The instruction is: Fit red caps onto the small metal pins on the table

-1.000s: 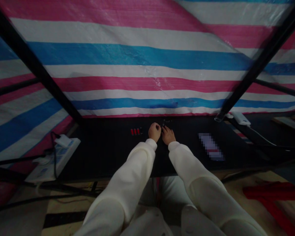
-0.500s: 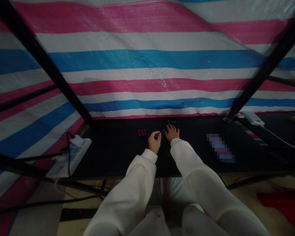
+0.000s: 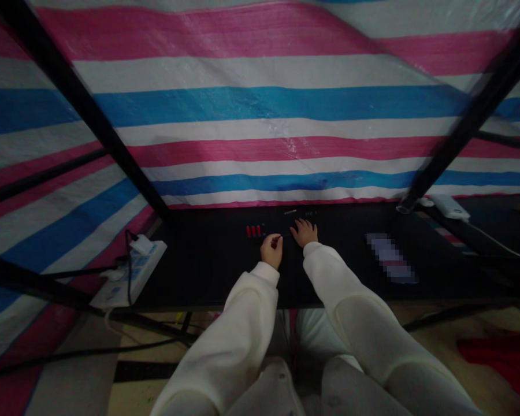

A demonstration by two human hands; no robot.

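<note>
My left hand [image 3: 271, 251] is closed in a pinch above the black table. What its fingertips hold, if anything, is too small and dark to make out. Just to its right, my right hand [image 3: 305, 232] lies low over the tabletop with its fingers spread, apparently holding nothing. Several red cylinders [image 3: 253, 231] sit side by side in a dark piece left of my left hand. Beyond the right fingertips lies a thin pale strip [image 3: 290, 212]. Some tiny metallic-looking bits [image 3: 311, 214] are close by, behind the right hand.
A blurred-out phone-like object [image 3: 390, 258] lies on the table to the right. On the left edge rests a white power strip [image 3: 143, 271] with plugs and cables. A white box [image 3: 448, 207] with a cord is at the far right. Black poles frame the striped sheet [image 3: 260, 104] behind.
The view has shifted slightly. My right fingers have drawn back a little, and the pale strip now shows clearly beyond them. My left hand keeps its pinch.
</note>
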